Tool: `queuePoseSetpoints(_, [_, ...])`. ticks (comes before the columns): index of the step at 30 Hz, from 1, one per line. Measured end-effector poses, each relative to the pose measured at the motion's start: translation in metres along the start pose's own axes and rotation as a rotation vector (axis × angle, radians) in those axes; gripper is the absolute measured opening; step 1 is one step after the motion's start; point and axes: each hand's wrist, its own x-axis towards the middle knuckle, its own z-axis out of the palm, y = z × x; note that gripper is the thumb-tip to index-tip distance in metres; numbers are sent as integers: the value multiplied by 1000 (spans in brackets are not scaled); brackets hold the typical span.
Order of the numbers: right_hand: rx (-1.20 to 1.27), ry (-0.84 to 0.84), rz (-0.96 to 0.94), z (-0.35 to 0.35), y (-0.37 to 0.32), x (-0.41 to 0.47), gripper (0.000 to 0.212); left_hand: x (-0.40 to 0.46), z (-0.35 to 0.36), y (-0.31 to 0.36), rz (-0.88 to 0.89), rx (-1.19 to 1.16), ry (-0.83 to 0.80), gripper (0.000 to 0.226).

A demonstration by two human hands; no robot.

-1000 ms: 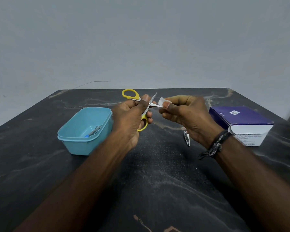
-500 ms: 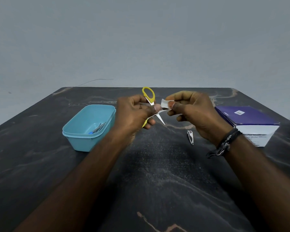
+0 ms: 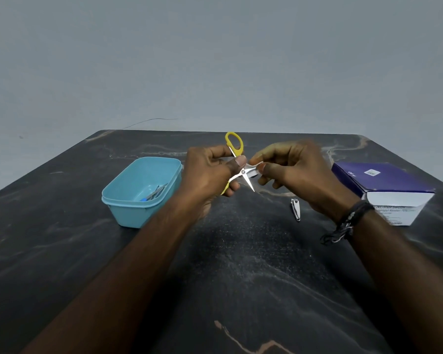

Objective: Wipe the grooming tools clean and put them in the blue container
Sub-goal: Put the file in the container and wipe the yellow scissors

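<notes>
Blue container [image 3: 128,203] toward the left edge of the dark marble table [image 3: 241,277], a few metal tools [image 3: 155,194] lying inside; just right of it, left hand [image 3: 207,175] curled round the yellow-handled scissors [image 3: 242,172], held above mid-table, blades splayed, thumb near the pivot. Right hand [image 3: 297,172] pinches a small white wipe [image 3: 256,166] against one blade; nail clipper [image 3: 295,209] flat on the table below it, purple-and-white swab box [image 3: 384,185] near the right edge
</notes>
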Motion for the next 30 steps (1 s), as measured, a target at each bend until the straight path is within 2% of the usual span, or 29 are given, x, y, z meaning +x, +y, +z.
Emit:
queuePoseSetpoints(2, [62,-15,27,-1,0,0,27,0,0,0,-6,2,-9,14])
queuePoseSetpoints(6, [225,-29,103,-3,0,1,19,-1,2,1,-9,29,-32,11])
queuePoseSetpoints(11, [198,-8,131,-1,7,1,17,-3,2,2,8,57,-47,16])
queuePoseSetpoints(16, [210,-55,152,-2,9,2,10,-4,0,2,57,108,-61,17])
queuePoseSetpoints(21, [186,-114,158,-1,9,2,14,-5,0,2,104,210,-84,18])
queuePoseSetpoints(30, [206,-97,187,-9,12,4,23,-3,-1,0,67,141,-71,13])
